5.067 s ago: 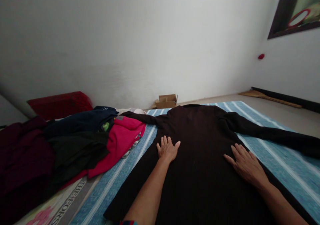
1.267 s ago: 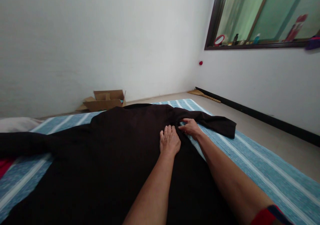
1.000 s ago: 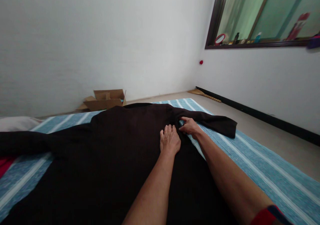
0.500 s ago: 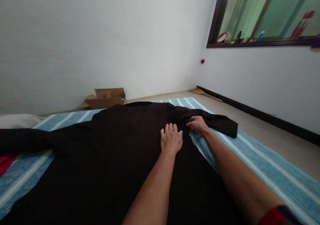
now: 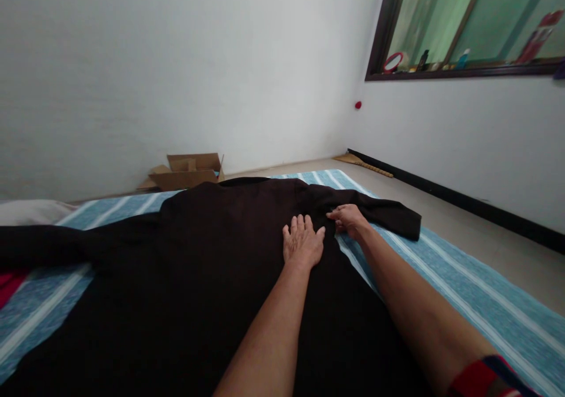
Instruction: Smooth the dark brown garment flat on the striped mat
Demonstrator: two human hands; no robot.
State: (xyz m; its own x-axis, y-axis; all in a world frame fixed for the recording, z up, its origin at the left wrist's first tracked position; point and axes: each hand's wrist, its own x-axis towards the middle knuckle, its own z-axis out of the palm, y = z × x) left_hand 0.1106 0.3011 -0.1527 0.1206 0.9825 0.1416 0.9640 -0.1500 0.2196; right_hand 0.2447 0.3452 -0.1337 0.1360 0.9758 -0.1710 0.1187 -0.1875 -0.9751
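A black-brown long-sleeved garment (image 5: 198,279) lies spread out on a blue-and-white striped bed cover (image 5: 445,261), its sleeves reaching out to both sides. My left hand (image 5: 302,241) rests flat on its right part, fingers stretched and a little apart. Just to the right, my right hand (image 5: 348,219) is at the underarm, where the right sleeve (image 5: 388,214) meets the body. Its fingers are curled, with thumb and forefinger closed at the cloth edge; the fingertips are partly hidden.
Past the far edge of the bed an open cardboard box (image 5: 188,179) stands by the white wall. A broom (image 5: 364,164) lies along the right wall. Bottles and a red-rimmed mirror (image 5: 392,62) stand on the window sill. Pale cloth (image 5: 35,212) and red cloth (image 5: 11,285) lie at left.
My right hand has shifted very slightly at the underarm, its forefinger now straighter. My left hand stays flat in place. The view has tilted a little.
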